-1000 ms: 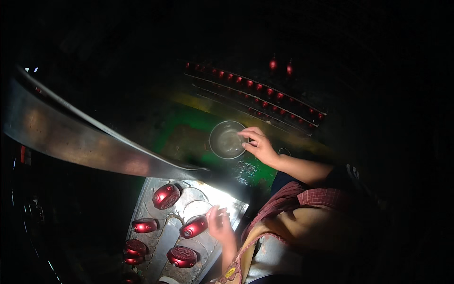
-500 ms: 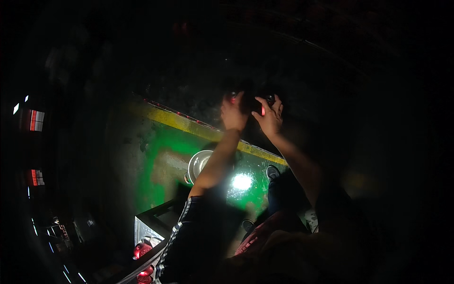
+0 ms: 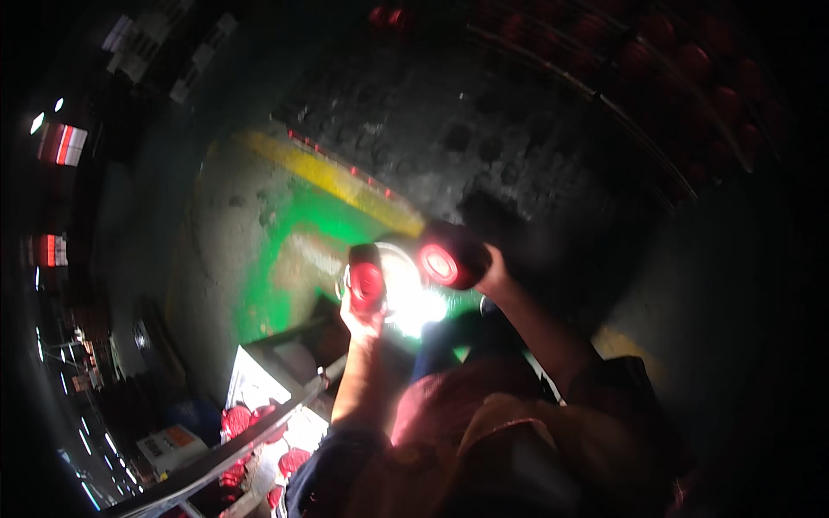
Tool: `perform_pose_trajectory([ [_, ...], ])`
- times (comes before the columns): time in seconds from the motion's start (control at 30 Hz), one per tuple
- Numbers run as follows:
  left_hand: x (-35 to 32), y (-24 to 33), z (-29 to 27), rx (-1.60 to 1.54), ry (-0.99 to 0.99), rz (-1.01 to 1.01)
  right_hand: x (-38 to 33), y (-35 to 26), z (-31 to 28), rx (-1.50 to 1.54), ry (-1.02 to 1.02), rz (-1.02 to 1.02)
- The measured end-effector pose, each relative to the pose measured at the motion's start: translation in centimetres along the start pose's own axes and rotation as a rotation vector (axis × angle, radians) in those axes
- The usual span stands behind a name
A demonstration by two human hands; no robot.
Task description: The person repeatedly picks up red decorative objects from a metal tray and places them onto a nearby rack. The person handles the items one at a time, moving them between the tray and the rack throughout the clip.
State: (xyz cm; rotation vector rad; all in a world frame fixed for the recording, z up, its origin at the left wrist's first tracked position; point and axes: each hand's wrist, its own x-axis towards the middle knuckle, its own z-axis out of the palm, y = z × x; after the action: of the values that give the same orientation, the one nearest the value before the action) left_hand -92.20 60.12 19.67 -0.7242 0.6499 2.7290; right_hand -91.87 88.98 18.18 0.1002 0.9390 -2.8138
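My left hand [image 3: 363, 321] is wrapped round a red rounded piece with a dark top [image 3: 366, 278], held up in front of a pale round basin [image 3: 399, 255]. In my right hand [image 3: 494, 273] is a dark, stout piece with a glowing red round end [image 3: 439, 264], tilted so that end points left toward the basin. Both pieces look alike, but blur and shadow hide their exact kind. The two hands are apart, and the basin on the floor shows between and behind them, partly washed out by a bright light spot.
At lower left stands a metal-framed bin [image 3: 285, 416] with several red rounded pieces [image 3: 237, 421] inside. A yellow line [image 3: 337, 186] borders green floor paint [image 3: 259, 298]. Racks of dim red pieces [image 3: 656, 52] stand at upper right; a white box [image 3: 173, 449] sits lower left.
Both hands have drawn back toward me from the dark area beyond the yellow line, bringing a red-and-dark piece each. The light now falls more widely, and the view has shifted.
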Motion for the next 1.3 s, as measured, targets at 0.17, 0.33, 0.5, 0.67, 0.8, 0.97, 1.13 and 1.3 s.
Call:
perform_pose_trajectory([
  [0.17, 1.1, 5.2, -7.5, -0.544, -0.446, -0.363, 7.3, 12.2, 4.8, -0.024, -0.109, 0.054],
  [0.33, 2.3, 7.3, -10.8, -0.600, -0.384, -0.332, 8.8, 19.0, 8.3, 0.426, -0.186, 0.233],
  [0.5, 0.0, 8.7, -11.2, -0.548, -0.357, -0.299, 7.1, 19.8, 14.8, 0.646, -0.075, 0.331],
  [0.67, -8.1, 9.3, -12.9, -0.323, -0.332, -0.152, 3.5, 18.1, 16.5, 0.243, -0.360, 0.200],
  [0.8, -19.1, 6.9, -15.1, -0.081, -0.232, 0.118, -3.2, 17.4, 13.0, 0.264, 0.071, 0.372],
  [0.97, -32.4, 5.7, -16.7, 0.219, -0.033, 0.315, -16.0, 16.2, 8.7, 0.641, -0.232, 0.682],
  [1.13, -50.6, 8.0, -22.3, 0.222, 0.325, 0.325, -24.7, 17.6, 15.4, 0.071, -0.069, 0.631],
  [1.3, -68.3, 15.3, -29.1, 0.619, 0.765, 0.747, -28.7, 24.8, 29.9, -0.482, -0.472, 0.328],
])
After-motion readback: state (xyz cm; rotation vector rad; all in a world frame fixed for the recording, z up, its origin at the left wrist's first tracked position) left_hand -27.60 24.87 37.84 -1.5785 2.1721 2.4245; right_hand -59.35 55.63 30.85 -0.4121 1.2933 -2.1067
